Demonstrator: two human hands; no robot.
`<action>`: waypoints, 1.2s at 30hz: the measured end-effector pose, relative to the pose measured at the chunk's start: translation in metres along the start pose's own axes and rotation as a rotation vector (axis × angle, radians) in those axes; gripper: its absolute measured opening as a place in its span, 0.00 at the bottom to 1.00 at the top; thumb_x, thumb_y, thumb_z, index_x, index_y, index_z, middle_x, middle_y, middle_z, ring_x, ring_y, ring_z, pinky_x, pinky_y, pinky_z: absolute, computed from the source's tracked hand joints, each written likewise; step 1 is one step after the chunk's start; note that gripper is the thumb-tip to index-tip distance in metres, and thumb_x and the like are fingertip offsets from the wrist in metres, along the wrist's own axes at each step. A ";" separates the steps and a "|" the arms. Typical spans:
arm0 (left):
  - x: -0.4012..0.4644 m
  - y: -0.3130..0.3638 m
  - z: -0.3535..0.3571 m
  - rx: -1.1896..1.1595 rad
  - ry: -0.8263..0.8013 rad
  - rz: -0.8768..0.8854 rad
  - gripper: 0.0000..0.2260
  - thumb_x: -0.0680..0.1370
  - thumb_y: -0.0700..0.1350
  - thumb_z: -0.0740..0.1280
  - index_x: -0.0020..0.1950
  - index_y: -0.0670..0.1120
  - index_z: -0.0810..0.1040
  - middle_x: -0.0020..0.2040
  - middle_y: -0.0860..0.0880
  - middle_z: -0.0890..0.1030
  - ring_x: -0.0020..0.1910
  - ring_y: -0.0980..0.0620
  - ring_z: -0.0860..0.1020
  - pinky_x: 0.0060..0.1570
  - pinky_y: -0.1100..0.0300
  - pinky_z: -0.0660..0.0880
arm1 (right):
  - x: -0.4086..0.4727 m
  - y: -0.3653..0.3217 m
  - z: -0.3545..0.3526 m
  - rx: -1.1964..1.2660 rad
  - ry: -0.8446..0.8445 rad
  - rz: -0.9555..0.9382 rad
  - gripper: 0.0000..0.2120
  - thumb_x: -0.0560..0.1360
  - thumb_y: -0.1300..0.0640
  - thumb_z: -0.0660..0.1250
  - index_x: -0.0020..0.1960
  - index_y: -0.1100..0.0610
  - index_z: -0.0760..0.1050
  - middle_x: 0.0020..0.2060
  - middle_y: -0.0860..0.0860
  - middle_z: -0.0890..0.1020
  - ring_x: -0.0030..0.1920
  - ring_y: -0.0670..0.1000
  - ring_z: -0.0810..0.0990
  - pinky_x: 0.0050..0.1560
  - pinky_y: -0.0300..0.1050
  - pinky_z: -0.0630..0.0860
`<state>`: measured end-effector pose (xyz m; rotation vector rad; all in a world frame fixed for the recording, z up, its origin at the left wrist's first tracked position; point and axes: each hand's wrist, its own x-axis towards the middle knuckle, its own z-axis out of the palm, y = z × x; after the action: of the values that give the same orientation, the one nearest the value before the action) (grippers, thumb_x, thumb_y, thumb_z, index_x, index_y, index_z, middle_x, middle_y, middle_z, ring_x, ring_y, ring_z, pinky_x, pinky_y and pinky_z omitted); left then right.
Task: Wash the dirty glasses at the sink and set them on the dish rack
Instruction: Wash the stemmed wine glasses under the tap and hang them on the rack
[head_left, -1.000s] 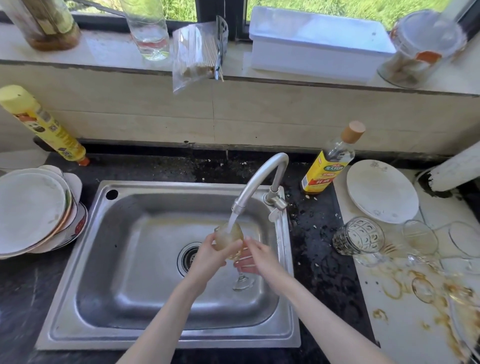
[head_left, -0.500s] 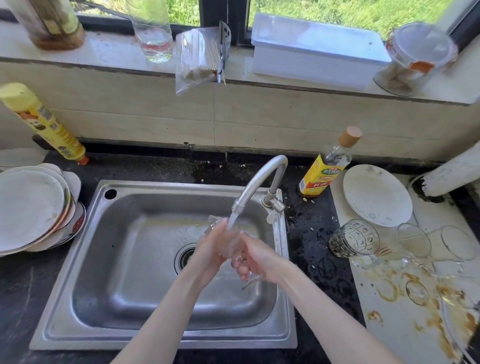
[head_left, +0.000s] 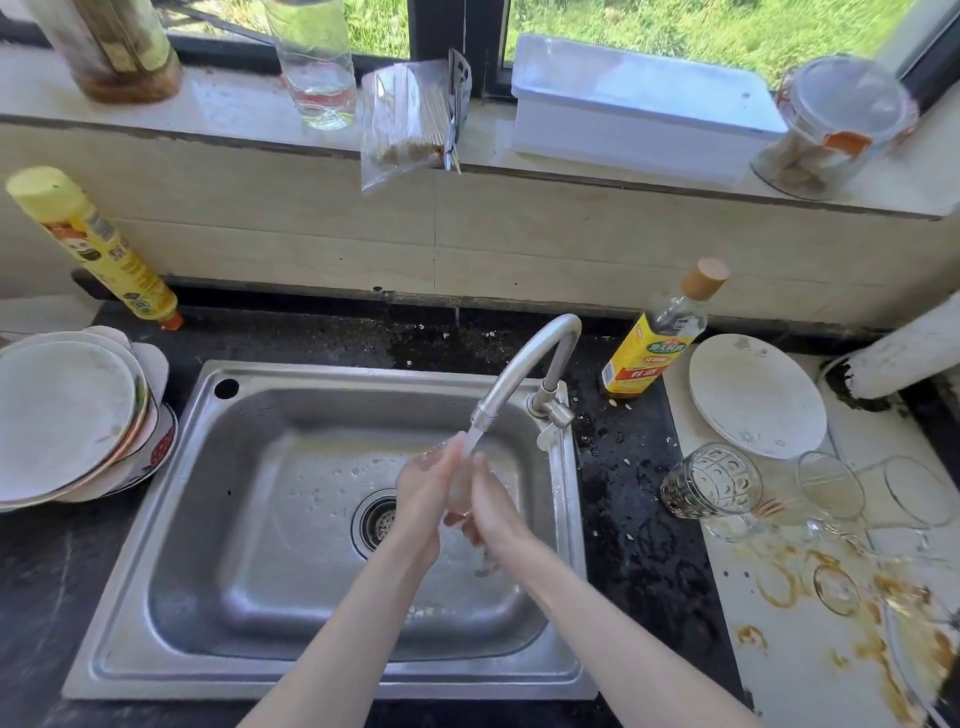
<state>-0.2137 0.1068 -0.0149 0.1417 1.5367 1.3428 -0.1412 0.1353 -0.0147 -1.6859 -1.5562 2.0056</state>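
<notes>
Glass (head_left: 460, 486) between both hands, under faucet (head_left: 511, 376)

You have a clear stemmed glass (head_left: 461, 486) held between both hands over the sink (head_left: 291, 519), right under the faucet (head_left: 519, 369), with water running onto it. Its bowl is mostly hidden and blurred; the foot shows faintly below your hands. To your right, on the stained white counter, a patterned glass (head_left: 711, 480) lies on its side, dark liquid pooled inside. Just beyond it, two more clear glasses (head_left: 831, 486) (head_left: 917, 491) lie tipped, mouths toward you. A small glass (head_left: 835, 590) sits among brown ring stains nearer you.
</notes>
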 end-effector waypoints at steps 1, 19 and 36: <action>-0.001 0.002 0.001 -0.014 0.031 0.020 0.11 0.75 0.49 0.67 0.43 0.41 0.77 0.25 0.52 0.75 0.24 0.57 0.72 0.23 0.65 0.64 | 0.002 0.006 0.006 -0.049 0.042 -0.086 0.33 0.76 0.33 0.37 0.51 0.49 0.75 0.42 0.49 0.82 0.34 0.44 0.77 0.37 0.40 0.73; 0.000 0.024 -0.011 0.021 -0.175 0.083 0.05 0.71 0.48 0.71 0.42 0.47 0.81 0.32 0.52 0.81 0.33 0.56 0.78 0.35 0.61 0.70 | 0.005 -0.009 -0.005 0.151 -0.042 0.074 0.38 0.75 0.31 0.36 0.33 0.56 0.71 0.20 0.48 0.66 0.19 0.45 0.61 0.23 0.35 0.56; 0.000 0.023 -0.014 0.035 -0.356 0.156 0.15 0.67 0.56 0.71 0.45 0.47 0.79 0.35 0.50 0.79 0.36 0.53 0.75 0.36 0.61 0.69 | -0.005 -0.011 -0.016 0.221 -0.205 0.053 0.34 0.70 0.25 0.39 0.28 0.53 0.59 0.17 0.48 0.59 0.17 0.46 0.55 0.21 0.33 0.50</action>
<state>-0.2354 0.1063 0.0012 0.5051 1.2669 1.3287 -0.1324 0.1475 -0.0016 -1.4951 -1.2953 2.3416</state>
